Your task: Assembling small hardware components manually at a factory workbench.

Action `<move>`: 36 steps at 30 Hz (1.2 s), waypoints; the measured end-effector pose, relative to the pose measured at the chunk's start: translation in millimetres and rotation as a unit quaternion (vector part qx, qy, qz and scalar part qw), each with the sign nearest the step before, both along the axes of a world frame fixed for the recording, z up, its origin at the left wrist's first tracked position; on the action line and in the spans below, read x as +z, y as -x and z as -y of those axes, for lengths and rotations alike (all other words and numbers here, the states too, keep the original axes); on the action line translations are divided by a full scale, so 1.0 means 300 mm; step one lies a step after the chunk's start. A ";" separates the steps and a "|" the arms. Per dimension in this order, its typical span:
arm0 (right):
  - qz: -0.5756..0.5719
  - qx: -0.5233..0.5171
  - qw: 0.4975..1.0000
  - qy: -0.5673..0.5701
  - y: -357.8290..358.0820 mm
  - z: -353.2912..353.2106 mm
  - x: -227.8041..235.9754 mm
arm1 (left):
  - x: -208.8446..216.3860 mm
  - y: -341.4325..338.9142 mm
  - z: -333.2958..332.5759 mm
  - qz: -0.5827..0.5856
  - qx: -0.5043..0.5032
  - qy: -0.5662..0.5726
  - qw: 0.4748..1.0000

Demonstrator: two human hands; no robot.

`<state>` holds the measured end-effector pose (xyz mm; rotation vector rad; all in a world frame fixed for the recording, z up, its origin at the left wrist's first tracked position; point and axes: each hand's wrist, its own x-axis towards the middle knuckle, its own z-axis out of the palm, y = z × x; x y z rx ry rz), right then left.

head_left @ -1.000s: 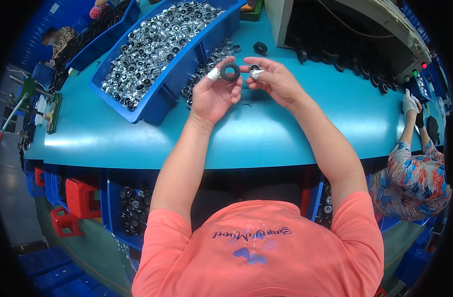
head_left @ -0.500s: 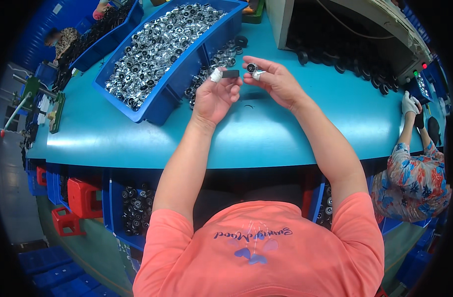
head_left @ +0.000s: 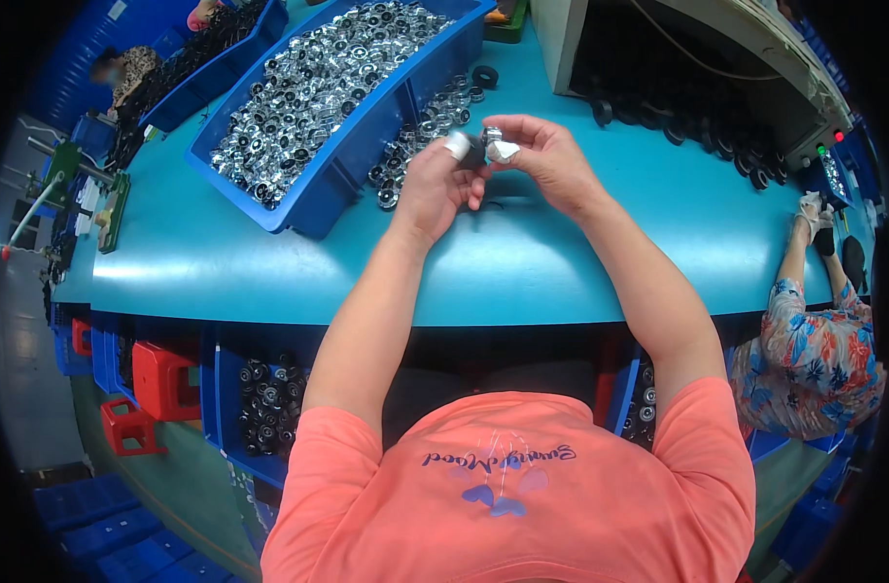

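Observation:
Above the turquoise tabletop, my left hand (head_left: 431,187) pinches a black rubber ring (head_left: 471,155) between thumb and fingers. White wrapping covers the thumb tip. My right hand (head_left: 553,167) grips a small silver wheel hub (head_left: 491,134), its thumb also wrapped in white. Ring and hub meet between the two hands; whether the hub sits inside the ring is hidden by the fingers. Just beyond my left hand, loose silver hubs (head_left: 435,121) lie piled against a long blue bin (head_left: 313,219), which is heaped with more of them.
Black rings (head_left: 702,136) lie at and inside the opening of a pale box-like machine (head_left: 559,49) at the back right. A co-worker in a floral top (head_left: 809,360) works on the right. Below the table's near edge stands a blue crate (head_left: 211,398) of dark wheels; red stools (head_left: 160,379) are at left.
My hands have come together, and the black ring has turned and moved right against the silver hub. The view has shifted slightly.

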<state>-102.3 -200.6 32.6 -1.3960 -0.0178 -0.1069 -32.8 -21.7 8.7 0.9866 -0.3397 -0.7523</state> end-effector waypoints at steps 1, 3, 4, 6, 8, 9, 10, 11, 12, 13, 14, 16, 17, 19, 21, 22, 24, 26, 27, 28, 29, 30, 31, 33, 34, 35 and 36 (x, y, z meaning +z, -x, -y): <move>0.002 0.001 1.000 0.000 -0.001 0.001 0.001 | 0.000 0.005 0.002 -0.001 -0.007 0.016 1.000; 0.004 0.000 1.000 -0.025 -0.002 -0.006 -0.002 | -0.009 -0.002 -0.003 -0.018 -0.013 0.049 0.999; 0.004 -0.001 0.999 -0.037 -0.002 -0.008 -0.003 | -0.012 -0.005 -0.003 -0.026 -0.016 0.065 0.997; 0.002 -0.006 0.999 -0.040 -0.006 -0.006 -0.007 | -0.014 -0.008 -0.001 -0.022 -0.009 0.064 0.998; 0.001 -0.011 0.999 -0.040 -0.010 0.000 -0.016 | -0.016 -0.006 -0.001 -0.022 -0.006 0.063 0.998; 0.002 -0.013 0.999 -0.038 -0.012 0.005 -0.020 | -0.015 -0.005 -0.002 -0.023 -0.007 0.063 0.998; 0.003 -0.014 0.999 -0.037 -0.012 0.006 -0.023 | -0.016 -0.004 -0.003 -0.024 -0.007 0.062 0.998; 0.000 -0.015 0.999 -0.037 -0.012 0.005 -0.023 | -0.020 -0.006 -0.004 -0.028 -0.001 0.062 0.998; -0.003 -0.017 0.999 -0.038 -0.012 0.003 -0.021 | -0.026 -0.011 -0.005 -0.032 0.005 0.062 0.998; -0.005 -0.018 0.999 -0.038 -0.012 0.002 -0.018 | -0.025 -0.012 -0.004 -0.035 0.010 0.062 0.997; -0.007 -0.018 0.999 -0.039 -0.011 0.001 -0.014 | -0.024 -0.010 -0.005 -0.033 0.011 0.062 0.997; -0.010 -0.019 0.999 -0.042 -0.008 0.000 -0.008 | -0.017 -0.004 -0.007 -0.029 0.012 0.061 0.998; -0.012 -0.019 0.999 -0.047 -0.007 0.002 -0.009 | -0.015 -0.004 -0.007 -0.031 0.011 0.064 0.997; -0.015 -0.018 0.998 -0.059 -0.009 0.009 -0.011 | -0.013 -0.005 -0.008 -0.034 0.009 0.069 0.997; -0.012 -0.020 0.998 -0.058 -0.011 0.011 -0.012 | -0.009 -0.003 -0.007 -0.036 0.001 0.082 0.996; -0.010 -0.021 0.998 -0.058 -0.012 0.012 -0.012 | -0.007 -0.002 -0.008 -0.037 -0.003 0.088 0.995; -0.011 -0.019 0.998 -0.058 -0.011 0.009 -0.010 | -0.004 -0.003 -0.013 -0.032 -0.011 0.092 0.995; -0.010 -0.018 0.998 -0.057 -0.011 0.009 -0.010 | -0.001 -0.003 -0.015 -0.031 -0.016 0.094 0.995; -0.008 -0.017 0.998 -0.057 -0.011 0.009 -0.010 | 0.001 -0.001 -0.016 -0.033 -0.017 0.094 0.995; -0.006 -0.016 0.998 -0.057 -0.011 0.008 -0.010 | 0.002 0.000 -0.017 -0.034 -0.016 0.095 0.995; -0.006 -0.017 0.998 -0.055 -0.011 0.006 -0.008 | -0.001 -0.002 -0.018 -0.035 -0.021 0.101 0.994; -0.006 -0.018 0.998 -0.054 -0.009 0.004 -0.004 | -0.006 -0.006 -0.018 -0.037 -0.025 0.106 0.993; -0.007 -0.020 0.998 -0.053 -0.007 0.003 -0.003 | -0.005 -0.007 -0.017 -0.039 -0.030 0.112 0.992; -0.003 -0.025 0.999 -0.032 -0.016 0.011 -0.017 | -0.002 -0.001 -0.015 -0.032 -0.024 0.109 0.993; -0.002 -0.028 0.999 -0.021 -0.018 0.014 -0.023 | 0.001 0.002 -0.014 -0.028 -0.021 0.107 0.994; 0.013 -0.034 0.999 0.003 -0.017 0.014 -0.026 | -0.002 -0.001 -0.014 -0.030 -0.024 0.115 0.993; 0.028 -0.041 0.998 0.027 -0.015 0.013 -0.027 | -0.009 -0.005 -0.013 -0.031 -0.027 0.123 0.992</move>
